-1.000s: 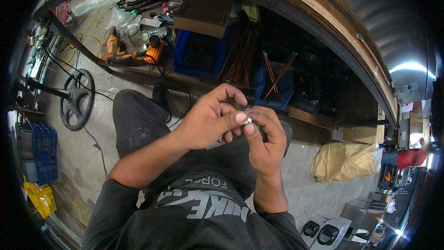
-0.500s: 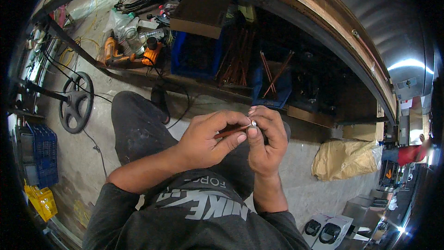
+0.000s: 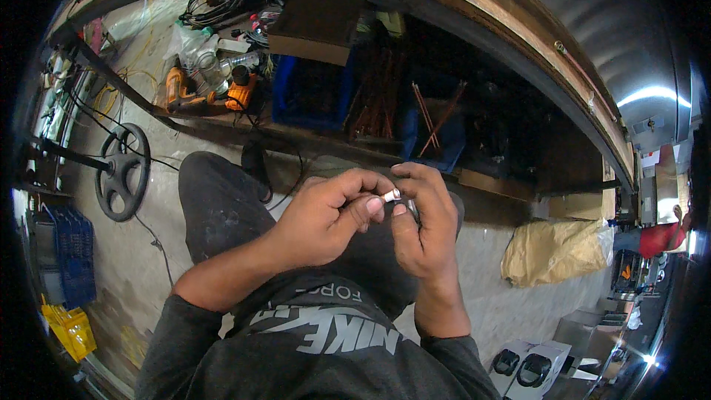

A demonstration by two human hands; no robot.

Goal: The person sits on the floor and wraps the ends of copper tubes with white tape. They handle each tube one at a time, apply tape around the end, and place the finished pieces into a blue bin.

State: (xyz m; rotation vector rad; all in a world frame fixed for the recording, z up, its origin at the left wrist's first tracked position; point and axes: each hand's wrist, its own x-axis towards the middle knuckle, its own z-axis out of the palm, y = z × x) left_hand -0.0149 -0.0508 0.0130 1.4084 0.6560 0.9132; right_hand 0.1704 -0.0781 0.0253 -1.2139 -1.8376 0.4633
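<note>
My left hand point(image 3: 320, 215) is closed in a pinch, thumb against curled forefinger, on a small whitish metal tube end point(image 3: 390, 195). Its short round tip sticks out toward the right; the rest is hidden in the fingers. Just to the right, my right hand point(image 3: 431, 226) is half curled around the tip, its thumb below and forefinger above. A greyish bit shows behind the right thumb, too small to name. Both hands are over my lap, between my dark-trousered knees.
Ahead, a low shelf under the bench holds an orange drill point(image 3: 181, 92), a blue bin point(image 3: 311, 92), thin copper rods point(image 3: 379, 107) and another blue bin point(image 3: 426, 147). A pedal wheel point(image 3: 122, 172) stands left, a tan sack point(image 3: 555, 252) right. A person in red point(image 3: 659, 233) is far right.
The copper-coloured length that showed in my left hand is now out of sight, and a whitish tip shows there instead. My right thumb and forefinger have moved apart from the shiny piece.
</note>
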